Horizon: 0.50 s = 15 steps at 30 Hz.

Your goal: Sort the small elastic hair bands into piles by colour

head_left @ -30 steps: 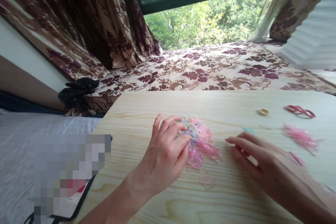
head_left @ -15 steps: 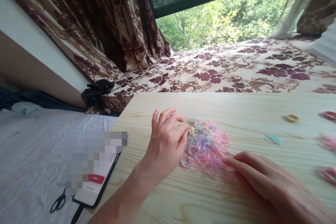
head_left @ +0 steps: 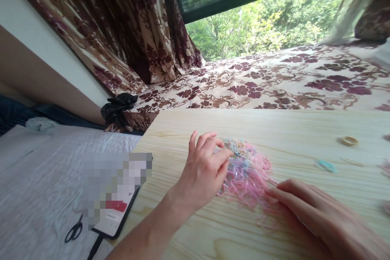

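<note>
A heap of small elastic bands [head_left: 248, 170], mostly pink with some blue and clear ones, lies on the light wooden table [head_left: 274, 126]. My left hand [head_left: 204, 170] rests at the heap's left edge, its thumb and forefinger pinched together in the bands; what they hold is too small to make out. My right hand [head_left: 307, 211] lies flat on the table at the heap's lower right, fingers stretched out and pressing on the pink bands.
A yellow band [head_left: 349, 141], a teal band [head_left: 326, 165] and a thin pale one [head_left: 353, 161] lie loose at the right. A phone [head_left: 115, 215] and scissors [head_left: 73, 231] rest on the white bedding at left. A black scrunchie [head_left: 118, 107] sits by the flowered curtain.
The view has swung left, so the sorted pink and red bands at the right have left the frame. My right hand moved onto the heap's lower edge; my left hand keeps picking at its left side.
</note>
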Each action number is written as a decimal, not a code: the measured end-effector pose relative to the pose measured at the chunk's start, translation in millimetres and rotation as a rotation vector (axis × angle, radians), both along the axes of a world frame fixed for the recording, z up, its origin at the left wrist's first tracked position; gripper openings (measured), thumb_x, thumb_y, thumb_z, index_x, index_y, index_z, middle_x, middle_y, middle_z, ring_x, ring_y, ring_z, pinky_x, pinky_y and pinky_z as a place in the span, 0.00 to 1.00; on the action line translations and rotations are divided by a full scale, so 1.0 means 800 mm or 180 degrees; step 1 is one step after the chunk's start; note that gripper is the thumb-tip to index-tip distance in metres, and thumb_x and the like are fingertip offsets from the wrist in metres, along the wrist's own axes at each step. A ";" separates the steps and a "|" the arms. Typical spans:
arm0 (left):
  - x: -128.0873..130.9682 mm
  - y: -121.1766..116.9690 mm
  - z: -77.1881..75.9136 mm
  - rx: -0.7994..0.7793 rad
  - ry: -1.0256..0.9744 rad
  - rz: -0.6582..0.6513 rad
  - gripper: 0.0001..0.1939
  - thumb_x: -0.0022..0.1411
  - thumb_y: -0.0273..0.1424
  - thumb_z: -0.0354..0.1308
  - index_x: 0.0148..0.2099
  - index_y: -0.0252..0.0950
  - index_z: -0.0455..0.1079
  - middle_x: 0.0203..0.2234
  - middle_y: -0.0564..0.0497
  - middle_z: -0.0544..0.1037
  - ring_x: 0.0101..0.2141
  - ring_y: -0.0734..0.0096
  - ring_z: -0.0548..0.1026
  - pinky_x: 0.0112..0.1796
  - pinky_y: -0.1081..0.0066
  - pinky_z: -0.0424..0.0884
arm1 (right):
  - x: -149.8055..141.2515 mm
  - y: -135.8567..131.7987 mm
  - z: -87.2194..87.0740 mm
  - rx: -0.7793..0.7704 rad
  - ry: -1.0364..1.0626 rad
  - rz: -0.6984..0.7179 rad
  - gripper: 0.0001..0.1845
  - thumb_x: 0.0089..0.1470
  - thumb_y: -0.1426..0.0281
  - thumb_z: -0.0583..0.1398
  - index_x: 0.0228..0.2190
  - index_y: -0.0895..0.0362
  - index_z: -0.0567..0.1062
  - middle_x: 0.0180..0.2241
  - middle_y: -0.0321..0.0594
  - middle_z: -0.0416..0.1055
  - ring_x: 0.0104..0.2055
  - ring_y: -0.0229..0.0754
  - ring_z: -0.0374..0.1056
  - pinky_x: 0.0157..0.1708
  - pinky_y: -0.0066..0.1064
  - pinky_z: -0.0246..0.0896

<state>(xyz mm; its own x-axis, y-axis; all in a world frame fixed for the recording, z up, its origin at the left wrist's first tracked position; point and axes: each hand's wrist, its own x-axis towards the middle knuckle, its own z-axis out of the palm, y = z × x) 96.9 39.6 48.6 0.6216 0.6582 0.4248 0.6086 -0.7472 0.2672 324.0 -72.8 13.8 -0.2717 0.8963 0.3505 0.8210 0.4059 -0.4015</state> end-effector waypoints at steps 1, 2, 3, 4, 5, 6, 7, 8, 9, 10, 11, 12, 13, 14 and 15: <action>0.002 -0.001 -0.003 -0.0009 -0.0045 0.0027 0.12 0.65 0.26 0.53 0.48 0.41 0.74 0.45 0.48 0.75 0.55 0.59 0.66 0.61 0.45 0.53 | 0.000 0.000 0.001 0.0024 0.0007 -0.0003 0.13 0.59 0.70 0.54 0.40 0.49 0.78 0.37 0.41 0.77 0.35 0.43 0.74 0.31 0.28 0.70; 0.005 -0.001 -0.006 -0.0021 -0.0097 0.0044 0.14 0.65 0.27 0.53 0.50 0.41 0.73 0.47 0.46 0.74 0.56 0.59 0.66 0.61 0.46 0.53 | 0.000 -0.001 0.001 0.0039 0.0010 0.0000 0.13 0.59 0.70 0.54 0.40 0.49 0.78 0.37 0.41 0.77 0.35 0.43 0.74 0.31 0.27 0.70; 0.007 -0.002 -0.009 -0.0037 -0.0147 0.0053 0.15 0.66 0.28 0.52 0.53 0.41 0.72 0.49 0.45 0.73 0.56 0.59 0.65 0.61 0.47 0.54 | 0.000 -0.001 0.001 0.0044 0.0011 0.0000 0.13 0.59 0.70 0.54 0.40 0.49 0.78 0.38 0.41 0.77 0.35 0.42 0.74 0.31 0.27 0.70; 0.010 -0.004 -0.011 -0.0056 -0.0185 0.0051 0.16 0.67 0.29 0.51 0.55 0.40 0.70 0.51 0.44 0.73 0.56 0.59 0.65 0.61 0.47 0.55 | 0.000 -0.002 0.002 0.0039 0.0005 -0.0004 0.13 0.58 0.70 0.54 0.40 0.49 0.78 0.38 0.41 0.77 0.35 0.42 0.74 0.32 0.27 0.70; 0.012 -0.005 -0.014 -0.0075 -0.0204 0.0042 0.17 0.67 0.30 0.50 0.57 0.40 0.69 0.52 0.44 0.72 0.57 0.59 0.65 0.61 0.48 0.55 | 0.000 -0.002 0.002 0.0025 -0.0005 -0.0004 0.13 0.58 0.71 0.54 0.40 0.49 0.78 0.38 0.41 0.77 0.36 0.42 0.74 0.32 0.27 0.70; 0.014 -0.006 -0.016 -0.0096 -0.0201 0.0032 0.18 0.68 0.30 0.49 0.58 0.40 0.68 0.53 0.44 0.72 0.58 0.59 0.64 0.61 0.48 0.55 | 0.000 -0.003 0.002 0.0002 -0.0017 -0.0007 0.13 0.58 0.71 0.55 0.40 0.49 0.77 0.39 0.41 0.76 0.36 0.42 0.73 0.33 0.27 0.70; 0.015 -0.006 -0.018 -0.0117 -0.0184 0.0027 0.18 0.68 0.30 0.49 0.58 0.40 0.68 0.53 0.44 0.71 0.58 0.59 0.63 0.61 0.48 0.55 | 0.000 -0.003 0.002 -0.0018 -0.0026 -0.0004 0.12 0.58 0.71 0.55 0.40 0.50 0.77 0.38 0.40 0.76 0.36 0.41 0.73 0.33 0.27 0.70; 0.016 -0.007 -0.020 -0.0141 -0.0156 0.0029 0.18 0.69 0.31 0.48 0.58 0.40 0.68 0.54 0.45 0.71 0.59 0.58 0.63 0.62 0.48 0.54 | -0.001 -0.003 0.002 -0.0043 -0.0033 0.0004 0.12 0.58 0.71 0.55 0.40 0.50 0.76 0.38 0.40 0.76 0.36 0.41 0.73 0.33 0.27 0.69; 0.017 -0.008 -0.021 -0.0162 -0.0127 0.0037 0.17 0.69 0.31 0.48 0.57 0.41 0.68 0.54 0.45 0.71 0.59 0.58 0.62 0.62 0.47 0.54 | -0.001 -0.003 0.003 -0.0067 -0.0035 0.0022 0.11 0.58 0.71 0.55 0.39 0.50 0.76 0.38 0.40 0.75 0.35 0.40 0.72 0.33 0.27 0.69; 0.017 -0.008 -0.021 -0.0183 -0.0101 0.0047 0.17 0.69 0.30 0.48 0.56 0.41 0.69 0.54 0.45 0.71 0.60 0.58 0.62 0.62 0.47 0.53 | -0.002 -0.003 0.003 -0.0082 -0.0028 0.0041 0.10 0.59 0.71 0.55 0.39 0.50 0.75 0.38 0.40 0.75 0.35 0.40 0.72 0.33 0.27 0.69; 0.017 -0.008 -0.022 -0.0197 -0.0085 0.0055 0.16 0.68 0.30 0.48 0.55 0.41 0.70 0.53 0.45 0.72 0.60 0.58 0.62 0.62 0.47 0.53 | -0.002 -0.002 0.003 -0.0094 -0.0018 0.0055 0.10 0.59 0.72 0.54 0.38 0.51 0.75 0.37 0.39 0.74 0.35 0.39 0.72 0.33 0.27 0.69; 0.017 -0.009 -0.022 -0.0205 -0.0080 0.0056 0.15 0.68 0.29 0.49 0.54 0.41 0.71 0.53 0.45 0.72 0.60 0.58 0.62 0.62 0.46 0.53 | -0.002 -0.002 0.004 -0.0097 -0.0007 0.0073 0.10 0.59 0.72 0.54 0.38 0.51 0.74 0.37 0.39 0.74 0.35 0.39 0.71 0.33 0.27 0.68; 0.017 -0.009 -0.022 -0.0208 -0.0086 0.0052 0.15 0.67 0.29 0.50 0.52 0.40 0.71 0.53 0.45 0.72 0.60 0.58 0.62 0.62 0.46 0.53 | -0.003 -0.002 0.004 -0.0100 0.0002 0.0084 0.09 0.59 0.72 0.54 0.37 0.51 0.74 0.37 0.39 0.74 0.35 0.39 0.71 0.33 0.26 0.68; 0.017 -0.009 -0.022 -0.0206 -0.0104 0.0045 0.14 0.67 0.29 0.51 0.51 0.40 0.72 0.52 0.45 0.72 0.60 0.58 0.62 0.62 0.46 0.53 | -0.003 -0.002 0.004 -0.0105 0.0008 0.0091 0.09 0.59 0.72 0.54 0.37 0.51 0.74 0.37 0.39 0.73 0.34 0.39 0.71 0.32 0.26 0.67; 0.017 -0.010 -0.022 -0.0203 -0.0128 0.0035 0.13 0.66 0.29 0.51 0.50 0.40 0.72 0.52 0.45 0.72 0.60 0.57 0.62 0.62 0.46 0.53 | -0.003 -0.001 0.004 -0.0108 0.0011 0.0096 0.09 0.59 0.72 0.54 0.37 0.51 0.74 0.36 0.39 0.73 0.34 0.38 0.71 0.32 0.26 0.67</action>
<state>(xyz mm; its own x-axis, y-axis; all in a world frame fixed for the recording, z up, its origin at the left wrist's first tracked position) 110.2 31.9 30.9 0.5974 0.6914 0.4062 0.6044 -0.7212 0.3386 321.2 -73.8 17.1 -0.2976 0.8991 0.3210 0.8072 0.4165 -0.4183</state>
